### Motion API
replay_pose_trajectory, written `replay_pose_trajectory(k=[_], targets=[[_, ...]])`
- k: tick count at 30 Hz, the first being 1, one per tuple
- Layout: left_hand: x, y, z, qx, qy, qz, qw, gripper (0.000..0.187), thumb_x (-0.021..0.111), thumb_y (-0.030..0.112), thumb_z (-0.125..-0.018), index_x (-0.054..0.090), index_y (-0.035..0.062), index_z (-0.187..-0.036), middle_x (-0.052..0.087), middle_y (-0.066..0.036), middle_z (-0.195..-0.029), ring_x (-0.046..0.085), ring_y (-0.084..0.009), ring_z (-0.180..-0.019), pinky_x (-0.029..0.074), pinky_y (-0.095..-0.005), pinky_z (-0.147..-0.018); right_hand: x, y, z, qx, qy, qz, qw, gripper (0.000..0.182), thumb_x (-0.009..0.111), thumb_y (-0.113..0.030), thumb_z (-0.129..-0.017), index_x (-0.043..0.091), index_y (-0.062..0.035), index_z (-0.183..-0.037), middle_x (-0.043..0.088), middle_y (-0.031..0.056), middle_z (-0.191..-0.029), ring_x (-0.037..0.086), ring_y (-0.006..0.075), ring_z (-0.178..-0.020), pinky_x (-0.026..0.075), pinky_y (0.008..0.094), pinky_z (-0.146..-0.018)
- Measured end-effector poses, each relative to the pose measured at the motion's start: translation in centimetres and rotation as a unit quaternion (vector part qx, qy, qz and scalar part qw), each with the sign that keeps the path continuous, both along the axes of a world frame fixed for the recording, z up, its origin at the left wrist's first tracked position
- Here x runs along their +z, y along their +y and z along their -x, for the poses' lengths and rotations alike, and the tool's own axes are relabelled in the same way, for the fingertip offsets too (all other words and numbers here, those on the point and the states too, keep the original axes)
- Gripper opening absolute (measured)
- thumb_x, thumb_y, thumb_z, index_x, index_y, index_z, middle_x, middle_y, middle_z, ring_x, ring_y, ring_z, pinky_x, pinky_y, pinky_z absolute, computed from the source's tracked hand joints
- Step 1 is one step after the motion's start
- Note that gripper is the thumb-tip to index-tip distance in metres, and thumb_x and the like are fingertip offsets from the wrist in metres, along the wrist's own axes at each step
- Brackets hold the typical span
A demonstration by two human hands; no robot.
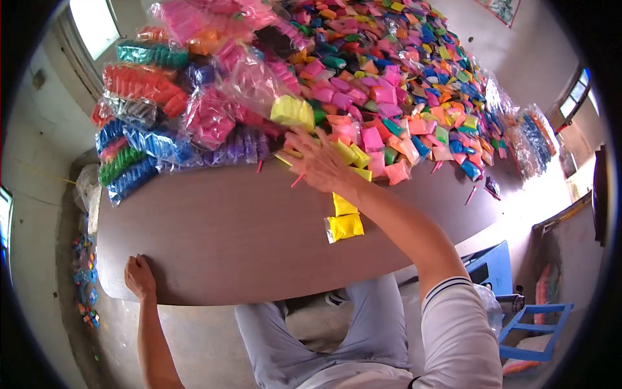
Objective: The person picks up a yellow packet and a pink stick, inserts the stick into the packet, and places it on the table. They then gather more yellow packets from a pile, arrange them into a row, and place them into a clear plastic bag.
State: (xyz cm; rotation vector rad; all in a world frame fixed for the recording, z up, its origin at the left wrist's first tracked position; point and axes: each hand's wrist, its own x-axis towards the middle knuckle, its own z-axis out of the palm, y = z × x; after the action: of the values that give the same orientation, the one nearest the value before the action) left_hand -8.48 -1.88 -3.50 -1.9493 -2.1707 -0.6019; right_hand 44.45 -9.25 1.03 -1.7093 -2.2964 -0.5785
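Note:
My right hand (316, 159) reaches forward to the front of a big heap of small colourful packets (382, 97). Its fingers look stretched and spread, touching or just above yellow packets (353, 155) at the heap's edge. A clear bag with a pale yellow block (293, 112) lies just beyond the fingertips. Below the right wrist, two bright yellow packets (345, 227) lie on the brown table (214, 227), one behind the other. At the table's near left edge rests my left hand (139, 277), fingers curled in, with nothing visible in them.
Bagged bundles of red, teal, blue, green and purple packets (146, 87) are stacked at the back left. More bundles (534, 139) stand at the far right. Thin pink sticks (471, 194) lie on the table. A blue frame (534, 330) stands on the right.

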Motion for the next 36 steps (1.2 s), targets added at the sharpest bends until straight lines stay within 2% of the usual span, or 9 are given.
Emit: replay_pose_trajectory(k=[11,15,20,24,26,29,31,34,36], targets=[[0.2,0.1,-0.2,0.012,0.004,0.012,1.000,0.032,0.052,0.025,-0.094,0.050,0.0009,-0.073,0.054,-0.016,-0.073,0.054,-0.0333,-0.072,0.042,-0.0467,-0.070,-0.6,5.6,-3.3,-0.092,0.034,-0.080,0.992,0.036,0.061,-0.023,-0.084,0.060,-0.0169,-0.120,0.047,0.0093,-0.137,0.036,0.0287,-0.134,0.027,0.0572,-0.107],[0.2,0.1,-0.2,0.006,-0.004,0.009,1.000,0.033,0.052,0.025,-0.095,0.050,0.0009,-0.073,0.054,-0.016,-0.073,0.054,-0.0335,-0.072,0.042,-0.0471,-0.069,0.0,7.5,-5.2,-0.085,0.078,-0.083,0.990,0.025,0.057,-0.031,-0.091,0.067,-0.0157,-0.107,0.048,0.0098,-0.136,0.040,0.0277,-0.131,0.028,0.0537,-0.107],[0.2,0.0,-0.1,0.002,-0.002,-0.003,1.000,0.034,0.052,0.026,-0.095,0.050,0.0007,-0.071,0.055,-0.017,-0.072,0.054,-0.0357,-0.071,0.041,-0.0484,-0.067,1.7,11.7,-8.8,-0.107,0.120,-0.011,0.987,0.034,0.045,-0.038,-0.096,0.067,-0.0159,-0.109,0.041,0.0104,-0.144,0.039,0.0285,-0.133,0.029,0.0492,-0.108],[0.3,0.0,-0.2,-0.002,-0.006,0.008,1.000,0.034,0.052,0.024,-0.095,0.048,0.0003,-0.071,0.053,-0.016,-0.071,0.053,-0.0349,-0.069,0.041,-0.0475,-0.066,5.2,14.1,-10.5,-0.218,0.327,0.116,0.912,0.039,0.045,-0.040,-0.095,0.069,-0.0087,-0.097,0.067,0.0122,-0.108,0.062,0.0326,-0.106,0.047,0.0445,-0.090],[0.0,0.1,-0.1,-0.004,-0.002,0.002,1.000,0.034,0.052,0.024,-0.095,0.048,0.0003,-0.071,0.053,-0.016,-0.071,0.053,-0.0351,-0.069,0.041,-0.0475,-0.066,5.3,14.6,-12.0,-0.095,0.597,0.019,0.796,0.046,0.043,-0.043,-0.096,0.064,-0.0037,-0.083,0.068,0.0115,-0.081,0.068,0.0269,-0.089,0.050,0.0398,-0.082],[0.5,0.0,-0.2,0.001,0.002,0.000,1.000,0.034,0.052,0.024,-0.095,0.048,0.0003,-0.071,0.053,-0.016,-0.071,0.054,-0.0353,-0.069,0.041,-0.0475,-0.066,6.0,12.9,-13.1,0.000,0.683,-0.081,0.726,0.054,0.040,-0.049,-0.097,0.059,-0.0029,-0.074,0.064,0.0103,-0.076,0.066,0.0196,-0.085,0.049,0.0340,-0.079],[0.4,-0.3,-0.3,-0.003,0.002,0.011,1.000,0.034,0.052,0.024,-0.095,0.048,0.0003,-0.071,0.053,-0.017,-0.071,0.054,-0.0355,-0.070,0.041,-0.0476,-0.066,6.0,11.2,-14.4,-0.021,0.691,-0.077,0.718,0.059,0.041,-0.051,-0.097,0.058,-0.0010,-0.070,0.063,0.0094,-0.073,0.064,0.0205,-0.078,0.048,0.0329,-0.076],[0.0,0.0,0.0,-0.007,0.000,-0.001,1.000,0.035,0.051,0.025,-0.095,0.049,0.0005,-0.071,0.054,-0.017,-0.071,0.054,-0.0357,-0.070,0.042,-0.0476,-0.067,7.4,7.1,-15.1,-0.066,0.572,-0.037,0.817,0.056,0.046,-0.050,-0.096,0.059,-0.0009,-0.074,0.062,0.0075,-0.072,0.061,0.0181,-0.069,0.047,0.0311,-0.069],[0.1,-0.1,0.0,-0.016,0.006,-0.016,1.000,0.035,0.050,0.026,-0.096,0.050,0.0005,-0.072,0.055,-0.017,-0.072,0.055,-0.0359,-0.073,0.042,-0.0478,-0.068,8.9,3.9,-13.8,-0.105,0.625,-0.041,0.772,0.055,0.045,-0.051,-0.097,0.061,-0.0016,-0.079,0.064,0.0073,-0.079,0.061,0.0165,-0.073,0.048,0.0313,-0.069]])
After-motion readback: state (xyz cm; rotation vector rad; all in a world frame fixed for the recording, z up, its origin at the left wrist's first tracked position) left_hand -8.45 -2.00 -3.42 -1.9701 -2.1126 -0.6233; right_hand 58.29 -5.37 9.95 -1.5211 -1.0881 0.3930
